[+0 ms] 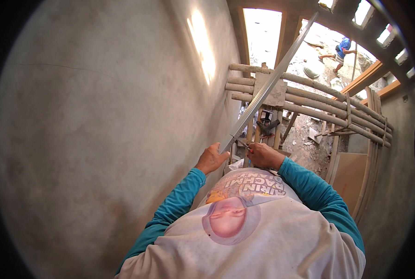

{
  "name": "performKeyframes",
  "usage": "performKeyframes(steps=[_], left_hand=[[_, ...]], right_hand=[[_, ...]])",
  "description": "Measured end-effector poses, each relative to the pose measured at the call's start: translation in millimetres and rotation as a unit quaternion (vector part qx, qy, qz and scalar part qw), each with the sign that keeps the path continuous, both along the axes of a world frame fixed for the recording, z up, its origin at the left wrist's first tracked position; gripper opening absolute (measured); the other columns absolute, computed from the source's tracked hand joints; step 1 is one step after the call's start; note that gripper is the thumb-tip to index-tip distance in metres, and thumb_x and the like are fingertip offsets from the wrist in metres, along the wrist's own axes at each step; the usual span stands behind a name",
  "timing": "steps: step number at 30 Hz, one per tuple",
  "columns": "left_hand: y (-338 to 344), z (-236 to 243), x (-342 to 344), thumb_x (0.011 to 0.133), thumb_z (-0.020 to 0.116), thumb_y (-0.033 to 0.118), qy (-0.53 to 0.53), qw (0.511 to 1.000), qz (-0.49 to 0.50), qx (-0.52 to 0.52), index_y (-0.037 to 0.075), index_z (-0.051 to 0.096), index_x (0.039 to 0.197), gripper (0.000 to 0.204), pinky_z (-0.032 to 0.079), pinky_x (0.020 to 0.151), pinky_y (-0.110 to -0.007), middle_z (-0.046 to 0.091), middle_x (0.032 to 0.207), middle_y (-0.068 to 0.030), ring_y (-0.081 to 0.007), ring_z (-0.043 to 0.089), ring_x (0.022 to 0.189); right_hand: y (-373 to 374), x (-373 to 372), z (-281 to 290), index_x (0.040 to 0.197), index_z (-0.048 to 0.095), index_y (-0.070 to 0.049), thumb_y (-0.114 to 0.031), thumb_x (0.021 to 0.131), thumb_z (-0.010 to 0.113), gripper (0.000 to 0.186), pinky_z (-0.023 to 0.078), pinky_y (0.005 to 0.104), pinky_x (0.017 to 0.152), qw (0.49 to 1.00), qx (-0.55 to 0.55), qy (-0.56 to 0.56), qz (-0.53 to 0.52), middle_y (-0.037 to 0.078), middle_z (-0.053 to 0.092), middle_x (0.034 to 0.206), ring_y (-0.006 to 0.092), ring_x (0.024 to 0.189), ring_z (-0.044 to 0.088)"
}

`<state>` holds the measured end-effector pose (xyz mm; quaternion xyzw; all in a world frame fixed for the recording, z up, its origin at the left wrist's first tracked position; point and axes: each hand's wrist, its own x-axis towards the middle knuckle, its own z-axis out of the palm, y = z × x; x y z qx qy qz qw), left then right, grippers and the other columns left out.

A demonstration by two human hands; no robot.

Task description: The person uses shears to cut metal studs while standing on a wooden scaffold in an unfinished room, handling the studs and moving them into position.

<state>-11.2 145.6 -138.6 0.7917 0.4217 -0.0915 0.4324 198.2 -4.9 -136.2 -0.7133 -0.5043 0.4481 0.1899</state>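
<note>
A long, thin silvery metal channel [273, 80] slants up and to the right from my hands toward the window openings. My left hand [211, 159] is closed round its near end, close to the grey wall. In my right hand [264, 156] is a small cutting tool, apparently tin snips [242, 143], with a bit of red on the handle. Its dark jaws reach the edge of the channel just beyond my left hand. My right fingers are wrapped round the handles and hide most of them.
Bamboo poles [316, 95] form a scaffold ahead, with a board [271, 90] laid on it under the channel. A dark power tool [267, 126] lies below the board. A bare plaster wall [100, 116] stands close at left. Outside, a person in blue [344, 46] holds a pole.
</note>
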Motion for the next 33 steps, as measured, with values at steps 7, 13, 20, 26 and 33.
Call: performKeyframes(steps=[7,13,20,26,33], left_hand=[[-7.5,-6.6,-1.3,0.083,0.071,0.046,-0.013,1.000,0.012,0.007,-0.011,0.060,0.125,0.071,0.053,0.094,-0.047,0.068,0.112,-0.0337,-0.0450,0.067,0.108],[-10.2,-5.3,-0.1,0.083,0.071,0.045,0.005,1.000,-0.008,0.003,-0.011,0.059,0.128,0.073,0.053,0.097,-0.047,0.067,0.117,-0.0343,-0.0459,0.066,0.112],[-16.1,-9.8,-3.5,0.083,0.072,0.043,-0.009,1.000,0.005,0.003,-0.011,0.059,0.128,0.071,0.053,0.097,-0.047,0.066,0.116,-0.0349,-0.0460,0.066,0.112],[-15.1,-14.7,-7.5,0.084,0.072,0.042,-0.020,1.000,-0.014,-0.019,-0.010,0.062,0.113,0.060,0.054,0.086,-0.049,0.069,0.102,-0.0321,-0.0470,0.068,0.100],[-18.2,2.0,-2.8,0.087,0.073,0.037,-0.022,0.993,0.019,-0.112,-0.010,0.059,0.114,0.056,0.053,0.060,-0.036,0.064,0.074,-0.0140,-0.0224,0.065,0.062]], right_hand=[[-3.6,-0.1,-6.1,0.095,0.063,0.008,-0.022,0.093,0.056,0.031,0.052,0.0530,0.088,1.000,0.016,0.009,0.014,0.033,0.068,0.098,0.0489,0.099,0.067],[-7.4,-1.7,-13.9,0.096,0.062,0.008,-0.021,0.093,0.055,0.030,0.052,0.0533,0.089,1.000,0.016,0.011,0.014,0.033,0.067,0.099,0.0491,0.099,0.067],[-13.5,-3.0,-20.5,0.096,0.062,0.007,-0.021,0.092,0.054,0.029,0.052,0.0547,0.087,0.999,0.027,0.018,0.004,0.033,0.068,0.097,0.0498,0.097,0.067],[-18.6,0.4,-6.2,0.099,0.063,0.003,-0.023,0.092,0.055,0.028,0.051,0.0551,0.086,1.000,0.000,0.001,0.013,0.031,0.069,0.098,0.0489,0.098,0.067],[-24.0,1.1,-9.8,0.100,0.063,0.002,-0.027,0.093,0.054,0.031,0.051,0.0552,0.088,1.000,0.000,-0.014,0.019,0.030,0.069,0.100,0.0480,0.100,0.067]])
